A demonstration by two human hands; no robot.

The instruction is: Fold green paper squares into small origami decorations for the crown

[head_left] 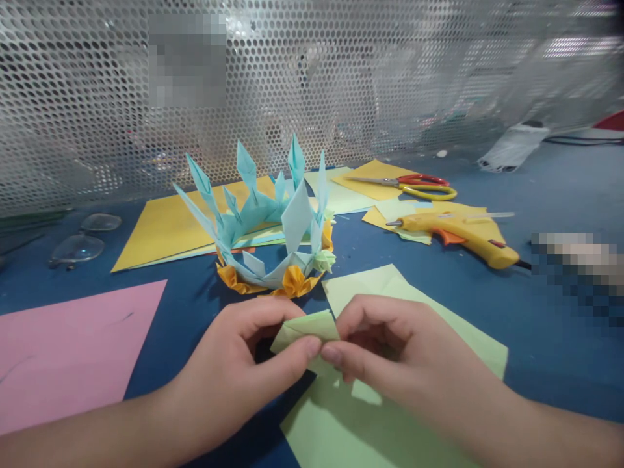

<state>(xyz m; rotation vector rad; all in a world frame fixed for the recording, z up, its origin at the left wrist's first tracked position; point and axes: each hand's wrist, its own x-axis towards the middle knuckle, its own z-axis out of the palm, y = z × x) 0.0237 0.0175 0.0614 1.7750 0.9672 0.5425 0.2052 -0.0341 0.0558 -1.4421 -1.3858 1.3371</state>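
Between my two hands is a small folded piece of green paper. My left hand pinches its left side, with the thumb lying across the front. The fingers of my right hand grip its right edge, thumb tip close to the left thumb. Larger light green sheets lie on the table beneath the right hand. Just beyond my hands stands a light blue folded-paper crown with tall points, orange paper flowers around its base and a small green flower at its right.
A pink sheet lies left, eyeglasses beyond it. Yellow paper is behind the crown. Scissors and a yellow glue gun rest on paper at right. A perforated metal screen rises behind the blue table.
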